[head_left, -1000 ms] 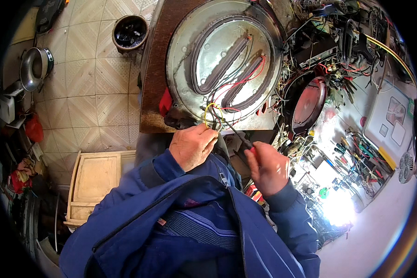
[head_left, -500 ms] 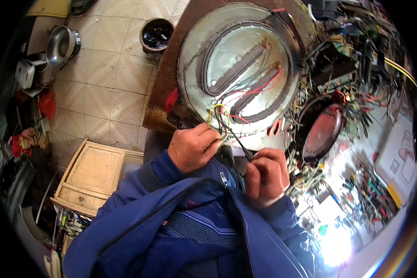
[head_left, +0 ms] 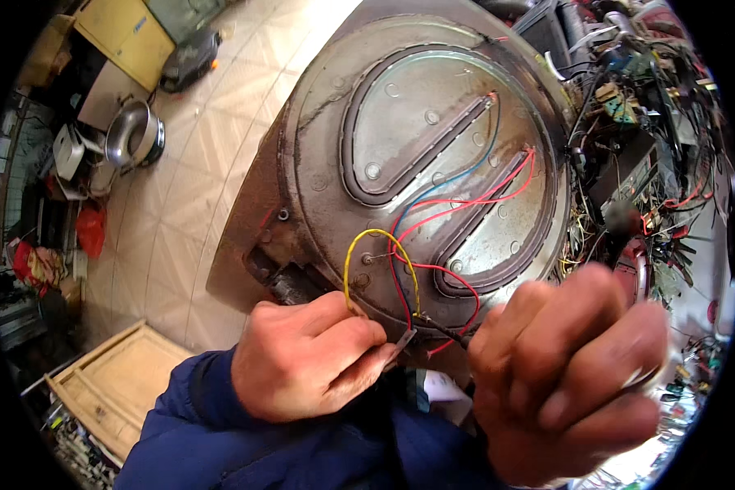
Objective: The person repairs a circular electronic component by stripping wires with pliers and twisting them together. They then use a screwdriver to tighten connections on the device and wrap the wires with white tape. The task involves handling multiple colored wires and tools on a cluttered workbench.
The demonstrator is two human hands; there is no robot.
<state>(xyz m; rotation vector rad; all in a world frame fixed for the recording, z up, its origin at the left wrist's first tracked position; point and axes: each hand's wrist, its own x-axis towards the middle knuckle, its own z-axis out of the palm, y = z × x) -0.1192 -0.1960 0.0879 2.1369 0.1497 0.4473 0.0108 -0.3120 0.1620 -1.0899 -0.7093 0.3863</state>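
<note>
A round metal heating plate (head_left: 433, 114) lies with its curved heating element showing, on a brown board. Red wires (head_left: 465, 201) and a blue wire (head_left: 441, 186) run from the element's ends toward my hands. At the plate's near edge, my left hand (head_left: 310, 351) is closed on a looped yellow wire (head_left: 367, 233); a small flat grey piece (head_left: 402, 343) shows beside its fingertips. My right hand (head_left: 567, 376), partly blurred, is closed round a thin dark rod-like tool (head_left: 447, 328). The tool's tip meets the yellow wire's end, and its handle is hidden in my fist.
Tangled wires and electronic parts (head_left: 629, 155) crowd the right side. On the tiled floor to the left stands a metal pot (head_left: 135, 135), with a red bag (head_left: 91, 227) nearby. A wooden drawer-like box (head_left: 118, 380) sits at the lower left.
The view has come closer to the plate, so the plate and both hands look larger. Both hands keep their grip, and the tool's tip now lies at the yellow wire's end.
</note>
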